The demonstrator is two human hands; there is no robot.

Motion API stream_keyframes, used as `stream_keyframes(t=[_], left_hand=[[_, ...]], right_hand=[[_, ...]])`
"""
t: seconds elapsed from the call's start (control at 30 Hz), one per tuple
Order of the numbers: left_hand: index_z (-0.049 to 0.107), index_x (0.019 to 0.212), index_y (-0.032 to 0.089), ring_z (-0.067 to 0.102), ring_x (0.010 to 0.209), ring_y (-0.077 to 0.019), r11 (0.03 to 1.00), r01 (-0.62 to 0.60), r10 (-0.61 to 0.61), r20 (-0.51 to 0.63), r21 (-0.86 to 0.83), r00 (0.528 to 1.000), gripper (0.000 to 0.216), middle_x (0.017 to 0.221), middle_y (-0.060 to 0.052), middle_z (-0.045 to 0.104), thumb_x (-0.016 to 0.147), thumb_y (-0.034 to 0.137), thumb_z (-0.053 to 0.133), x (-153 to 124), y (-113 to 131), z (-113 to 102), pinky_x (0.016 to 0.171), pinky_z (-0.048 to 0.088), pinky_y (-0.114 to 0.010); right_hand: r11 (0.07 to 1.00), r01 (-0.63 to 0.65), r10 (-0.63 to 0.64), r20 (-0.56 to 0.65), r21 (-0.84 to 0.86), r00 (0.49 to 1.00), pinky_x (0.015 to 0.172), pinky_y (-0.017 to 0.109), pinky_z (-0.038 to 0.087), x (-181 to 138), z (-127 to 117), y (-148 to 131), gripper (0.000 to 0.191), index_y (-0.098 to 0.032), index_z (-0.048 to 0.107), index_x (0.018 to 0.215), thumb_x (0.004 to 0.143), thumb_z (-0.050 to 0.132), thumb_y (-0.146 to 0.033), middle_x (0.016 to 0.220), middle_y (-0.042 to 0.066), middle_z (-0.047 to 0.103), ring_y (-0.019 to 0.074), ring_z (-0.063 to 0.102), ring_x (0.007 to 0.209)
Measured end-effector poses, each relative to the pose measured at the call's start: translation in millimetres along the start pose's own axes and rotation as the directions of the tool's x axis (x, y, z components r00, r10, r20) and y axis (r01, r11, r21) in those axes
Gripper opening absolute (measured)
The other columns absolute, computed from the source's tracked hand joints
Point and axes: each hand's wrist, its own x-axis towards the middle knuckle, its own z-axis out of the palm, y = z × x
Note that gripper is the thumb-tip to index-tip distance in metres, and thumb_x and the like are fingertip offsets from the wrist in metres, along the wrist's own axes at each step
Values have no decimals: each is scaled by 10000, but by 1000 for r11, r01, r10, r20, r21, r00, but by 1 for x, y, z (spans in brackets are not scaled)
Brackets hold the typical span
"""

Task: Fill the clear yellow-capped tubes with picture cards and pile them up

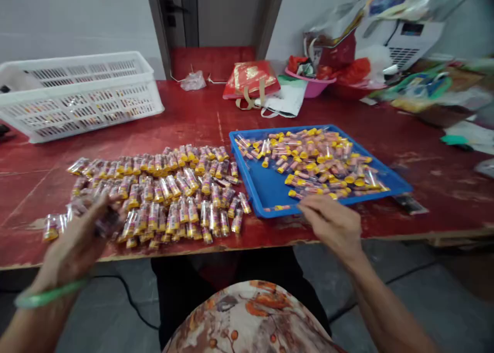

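My left hand is at the left end of the packed rows, thumb and fingers curled around a few plastic-wrapped tubes, blurred by motion. Beside it, many small clear-wrapped tubes with yellow ends lie in several rough rows on the red table. My right hand is at the front edge of a blue tray, its fingers pinched together. What those fingers hold, if anything, is hidden. Inside the tray is a loose heap of pink tubes with yellow caps, mostly toward the back and right.
A white plastic basket with wrapped items stands at the back left of the red table. A red bag, a white bag and a pink basin are at the back. Clutter fills the right side. A dark flat object lies by the tray's right corner.
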Motion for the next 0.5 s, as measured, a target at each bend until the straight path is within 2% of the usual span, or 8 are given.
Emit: stream_keyframes(t=[0.03,0.1,0.17,0.23,0.3,0.33,0.4,0.5], left_hand=[[629,796,109,627,629,-119,998,61,-62,51,15,997,114,775,-39,694,835,32,555,-19,-20,2,544,559,-214],[638,870,123,664,668,-131,969,245,-235,192,-25,953,142,863,-50,721,815,22,555,-56,-60,10,608,595,-256],[652,930,105,693,695,-162,905,424,-400,286,-24,871,200,864,-73,725,784,3,562,-88,-94,23,681,613,-315],[661,943,67,708,712,-197,850,527,-482,428,14,765,200,797,-92,716,769,3,588,-108,-119,37,730,611,-350],[665,975,56,715,745,-216,841,541,-462,554,25,693,198,820,-112,721,777,67,656,-118,-136,47,753,605,-356],[667,990,64,717,756,-218,845,534,-443,587,21,678,219,844,-113,724,776,106,690,-120,-142,50,755,604,-355],[673,984,86,719,749,-211,860,510,-407,603,1,686,258,857,-101,728,749,161,750,-121,-149,51,733,604,-340],[681,882,89,713,705,-192,878,478,-386,583,-6,715,246,797,-80,720,695,187,806,-121,-153,49,684,600,-300]], right_hand=[[997,-38,39,10,-70,999,751,305,544,6,-3,21,91,-183,679,799,849,604,-176,803,51,710,186,682,771],[985,-21,57,207,-172,977,629,286,491,15,1,63,127,-176,678,753,834,580,-180,743,58,691,187,657,696],[990,16,32,336,-139,941,537,258,415,20,15,98,115,-176,667,676,786,642,-200,636,43,654,160,609,583],[997,37,-9,393,-62,920,512,246,369,23,36,123,204,-180,623,577,764,693,-227,531,18,597,121,543,491],[999,48,-50,414,16,909,516,240,357,23,55,138,347,-189,542,482,787,697,-247,439,-14,517,84,474,423],[997,52,-69,418,52,906,516,236,353,23,63,144,409,-195,499,446,803,691,-251,402,-30,473,69,440,395],[992,59,-100,423,109,901,493,229,332,22,71,152,466,-201,453,411,799,706,-255,359,-53,407,51,382,356],[988,55,-111,412,147,905,427,233,260,21,64,151,347,-199,532,480,706,784,-274,392,-52,440,49,366,350]])
